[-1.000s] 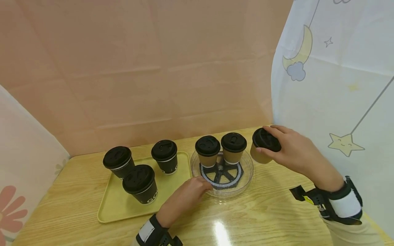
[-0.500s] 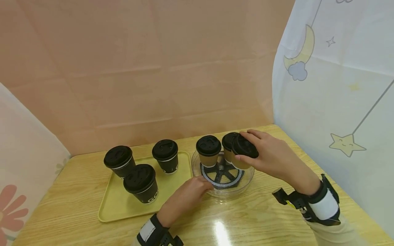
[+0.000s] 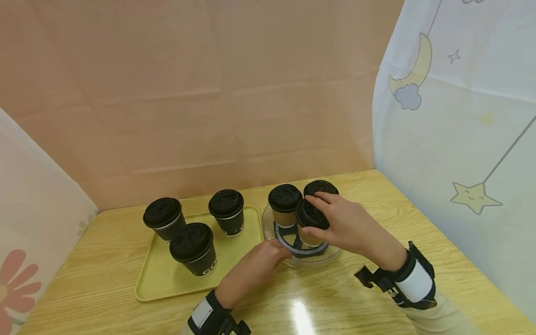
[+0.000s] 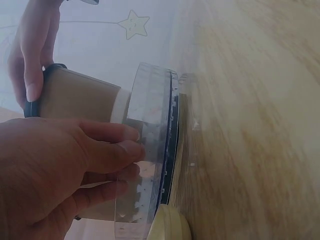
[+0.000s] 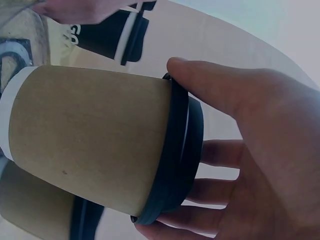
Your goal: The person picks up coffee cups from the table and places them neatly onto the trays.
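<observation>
My right hand grips a brown paper cup by the rim of its black lid, thumb on one side and fingers on the other. That cup is over the clear round tray; whether its base touches the tray is hard to tell. My left hand pinches the tray's near-left wall between thumb and fingers. Two more brown cups with black lids stand upright at the tray's back: the left cup and the right cup, partly hidden by my right hand. A dark spoked insert lies on the tray floor.
Left of the round tray is a yellow rectangular tray bearing black cups with black lids: a back-right cup, a front cup and a back-left cup. A fabric wall borders the table's back.
My right hand has carried the brown cup leftward from beyond the tray's right side to over its middle, in front of the other two. My left hand has stayed at the tray's wall.
</observation>
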Demonstrator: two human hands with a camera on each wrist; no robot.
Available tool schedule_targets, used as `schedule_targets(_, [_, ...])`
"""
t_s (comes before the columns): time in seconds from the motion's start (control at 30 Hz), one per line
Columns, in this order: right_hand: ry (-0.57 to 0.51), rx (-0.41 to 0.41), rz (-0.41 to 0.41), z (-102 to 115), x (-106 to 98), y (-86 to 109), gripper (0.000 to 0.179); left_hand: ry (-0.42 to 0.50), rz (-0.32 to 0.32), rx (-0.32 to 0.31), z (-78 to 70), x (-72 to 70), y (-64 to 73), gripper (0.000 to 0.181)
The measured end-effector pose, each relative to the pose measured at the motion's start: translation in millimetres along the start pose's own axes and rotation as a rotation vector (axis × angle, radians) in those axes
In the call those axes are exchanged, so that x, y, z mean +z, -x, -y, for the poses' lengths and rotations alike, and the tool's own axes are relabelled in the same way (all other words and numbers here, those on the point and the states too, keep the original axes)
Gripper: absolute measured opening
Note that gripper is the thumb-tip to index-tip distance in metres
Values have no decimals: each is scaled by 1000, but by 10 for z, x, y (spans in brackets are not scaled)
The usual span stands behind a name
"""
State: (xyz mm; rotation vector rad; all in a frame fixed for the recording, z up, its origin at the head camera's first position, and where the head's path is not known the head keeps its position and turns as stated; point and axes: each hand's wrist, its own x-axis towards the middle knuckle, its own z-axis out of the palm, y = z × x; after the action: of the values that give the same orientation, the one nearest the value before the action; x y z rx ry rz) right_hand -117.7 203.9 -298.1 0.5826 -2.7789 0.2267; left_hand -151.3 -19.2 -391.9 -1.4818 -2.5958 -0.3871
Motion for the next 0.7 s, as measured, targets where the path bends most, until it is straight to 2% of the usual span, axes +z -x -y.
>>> schedule_targets(0.37, [4, -17, 26, 38, 156, -19, 70, 27, 14, -14, -1, -17, -5, 20])
schedule_targets(0.7, [-1, -27, 19, 37, 287, -23, 69, -19, 16, -21, -6, -5, -3, 24])
